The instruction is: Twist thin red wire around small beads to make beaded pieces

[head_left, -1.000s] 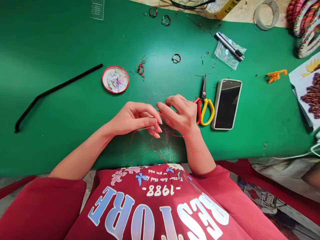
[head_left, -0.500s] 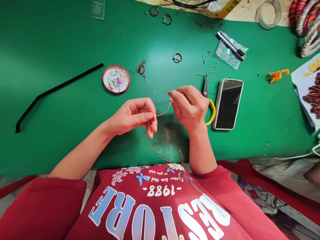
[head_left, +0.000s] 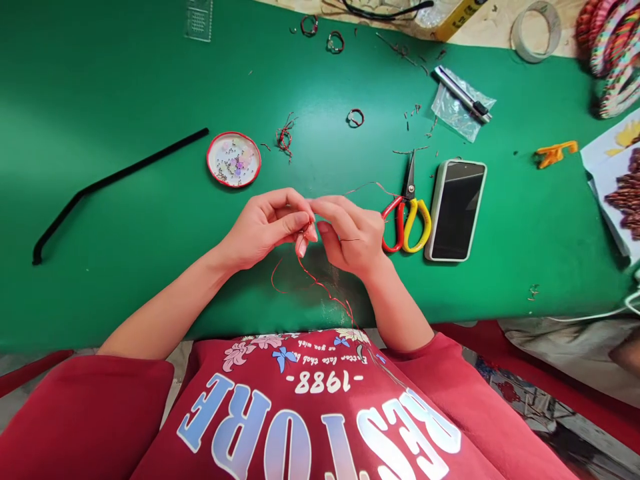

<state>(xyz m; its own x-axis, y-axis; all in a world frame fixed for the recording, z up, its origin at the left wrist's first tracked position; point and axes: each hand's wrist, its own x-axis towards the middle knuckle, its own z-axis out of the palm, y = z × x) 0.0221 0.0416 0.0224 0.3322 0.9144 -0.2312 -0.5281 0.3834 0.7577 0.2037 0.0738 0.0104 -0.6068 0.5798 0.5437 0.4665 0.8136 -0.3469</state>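
Note:
My left hand [head_left: 270,230] pinches a small knotted piece of red cord between thumb and fingers, mostly hidden by them. Thin red cord [head_left: 320,283] hangs from it down toward the shirt. My right hand [head_left: 353,233] is beside it, its index fingertip touching the left fingertips; its thumb is bent below, and whether it grips cord is too small to tell. A thin strand crosses the back of this hand. Another loose strand arcs behind it toward the scissors [head_left: 410,200], which lie with red and yellow handles.
A red-rimmed lid [head_left: 211,160] holds small beads. Cord bracelets [head_left: 355,118] and a tangled cord [head_left: 285,139] lie beyond my hands. A phone [head_left: 457,212] is right of the scissors. A bagged cutter [head_left: 464,93] lies farther back; a black rod [head_left: 120,175] lies left.
My right hand has moved left and slightly down, from apart to touching my left hand. The cord stretched between them no longer shows, and the scissors' red handle is uncovered.

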